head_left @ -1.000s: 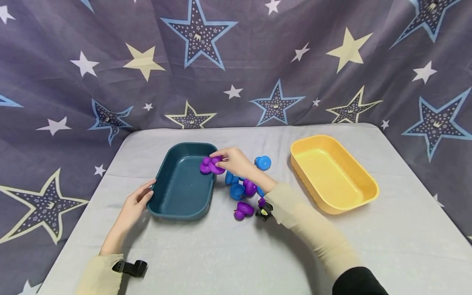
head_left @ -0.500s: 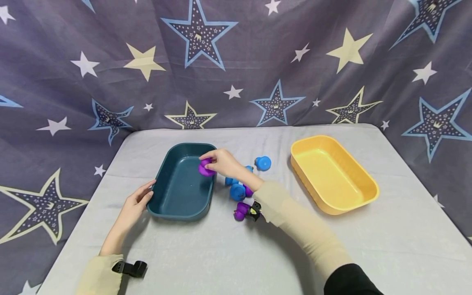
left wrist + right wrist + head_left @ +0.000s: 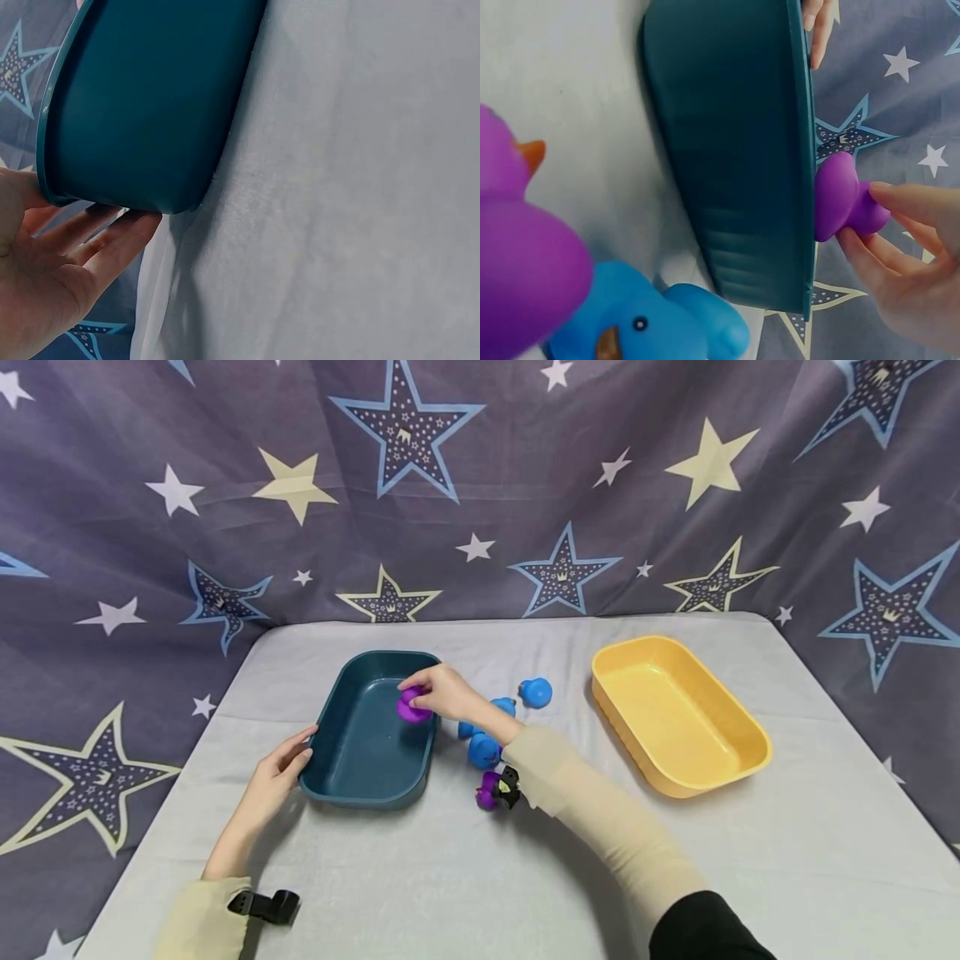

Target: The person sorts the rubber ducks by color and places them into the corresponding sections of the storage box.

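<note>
My right hand [image 3: 448, 693] pinches a purple rubber duck [image 3: 412, 706] between thumb and fingers, over the right side of the dark teal bin [image 3: 375, 802]. In the right wrist view that duck [image 3: 836, 196] overlaps the bin's rim, and my fingertips [image 3: 881, 196] press on its smaller rounded end. At the bin's left side, my left hand [image 3: 273, 777] touches the rim and outer wall. The left wrist view shows its fingers [image 3: 124, 244] stretched along that wall [image 3: 142, 112], the thumb partly cut off by the frame edge.
Several blue ducks [image 3: 483, 750] and another purple duck [image 3: 486, 795] lie right of the teal bin, partly behind my right sleeve [image 3: 592, 802]. One blue duck [image 3: 536, 693] sits farther back. A yellow bin [image 3: 678, 718] stands at the right. A star-patterned cloth [image 3: 480, 485] hangs behind the table.
My right hand has moved left with the purple duck, from the teal bin's right rim to over its inside. The left hand has kept its place at the bin.
</note>
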### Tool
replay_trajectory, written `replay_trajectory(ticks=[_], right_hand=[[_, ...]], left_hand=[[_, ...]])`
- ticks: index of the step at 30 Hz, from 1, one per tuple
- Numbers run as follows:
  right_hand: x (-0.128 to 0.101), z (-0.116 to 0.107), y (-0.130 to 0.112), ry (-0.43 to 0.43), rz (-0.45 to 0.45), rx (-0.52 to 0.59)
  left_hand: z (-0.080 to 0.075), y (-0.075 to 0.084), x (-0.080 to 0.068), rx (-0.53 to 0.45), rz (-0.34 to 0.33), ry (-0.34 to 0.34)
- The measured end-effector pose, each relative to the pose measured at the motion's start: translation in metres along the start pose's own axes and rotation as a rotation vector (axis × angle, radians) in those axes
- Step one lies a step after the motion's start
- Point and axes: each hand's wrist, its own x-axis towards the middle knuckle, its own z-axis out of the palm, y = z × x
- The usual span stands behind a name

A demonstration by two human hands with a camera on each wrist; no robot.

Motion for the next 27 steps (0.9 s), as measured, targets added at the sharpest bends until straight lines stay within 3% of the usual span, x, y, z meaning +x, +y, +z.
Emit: replay_trajectory(ticks=[27], right_hand=[[0.014, 0.012, 0.012, -0.097, 0.048, 0.022]], left_hand=[[-0.001, 0.001, 0.000, 0.014, -0.023, 0.001]])
